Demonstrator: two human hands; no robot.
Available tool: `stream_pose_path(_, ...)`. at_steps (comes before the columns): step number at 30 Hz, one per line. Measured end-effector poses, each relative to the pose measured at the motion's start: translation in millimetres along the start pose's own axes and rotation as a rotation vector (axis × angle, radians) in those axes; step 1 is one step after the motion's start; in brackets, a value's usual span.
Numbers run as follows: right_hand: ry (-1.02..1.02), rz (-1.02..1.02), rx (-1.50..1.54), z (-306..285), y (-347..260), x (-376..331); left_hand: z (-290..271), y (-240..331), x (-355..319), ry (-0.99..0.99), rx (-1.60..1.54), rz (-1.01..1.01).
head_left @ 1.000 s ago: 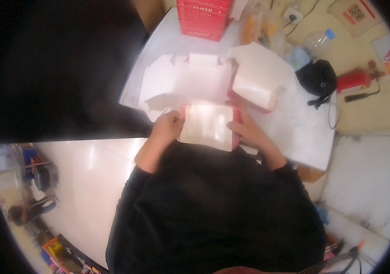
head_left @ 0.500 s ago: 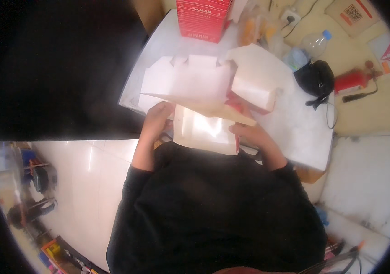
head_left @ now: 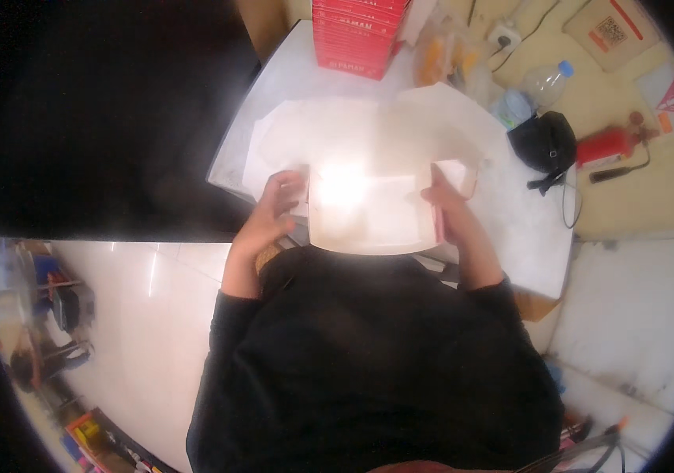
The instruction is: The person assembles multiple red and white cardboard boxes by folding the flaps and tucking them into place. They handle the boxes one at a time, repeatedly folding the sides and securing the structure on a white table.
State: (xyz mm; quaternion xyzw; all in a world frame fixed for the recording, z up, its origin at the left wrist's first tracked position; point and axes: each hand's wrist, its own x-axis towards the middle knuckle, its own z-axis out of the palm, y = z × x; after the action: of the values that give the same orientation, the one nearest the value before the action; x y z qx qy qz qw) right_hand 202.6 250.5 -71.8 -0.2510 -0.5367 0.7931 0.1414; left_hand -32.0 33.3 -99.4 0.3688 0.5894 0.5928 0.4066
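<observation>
A paperboard food box (head_left: 376,225), white inside with some red on its outer side, sits in front of my body at the near table edge. Its lid flap is spread out on the far side, and glare washes out part of the inside. My right hand (head_left: 457,213) grips the box's right wall, thumb over the rim. At the left wall, my left hand (head_left: 272,211) has its fingers apart and curved; whether a fingertip touches the board is unclear. Another white box (head_left: 457,175) shows partly behind the right side.
Red flattened boxes (head_left: 353,47) stand stacked at the far side of the white table (head_left: 522,229). To the right are a clear plastic bottle with a blue cap (head_left: 550,83), a black pouch (head_left: 543,142) and a red fire extinguisher (head_left: 605,147). Plastic bags (head_left: 439,59) lie beyond.
The box's lid has swung back away from me, exposing the inside. My left fingers have spread away from the left wall. My right hand has shifted slightly right and up.
</observation>
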Motion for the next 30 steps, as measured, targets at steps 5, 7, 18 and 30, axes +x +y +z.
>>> stream_pose_path(5,0.107,0.240,0.294,22.1,-14.0,-3.8,26.0,2.4,-12.7,-0.163,0.063,0.260)
stream_pose_path(7,0.082,0.242,0.374,22.2,-13.4,-4.4,27.0,11.9,-12.1,-0.217,0.175,0.291)
stream_pose_path(18,-0.307,-0.372,-0.040,-2.7,3.7,-33.7,43.1,32.8,-11.6,-0.236,0.192,0.223)
stream_pose_path(30,-0.062,-0.352,0.044,-23.0,5.5,-68.3,96.6,32.0,9.7,-0.125,0.016,0.323)
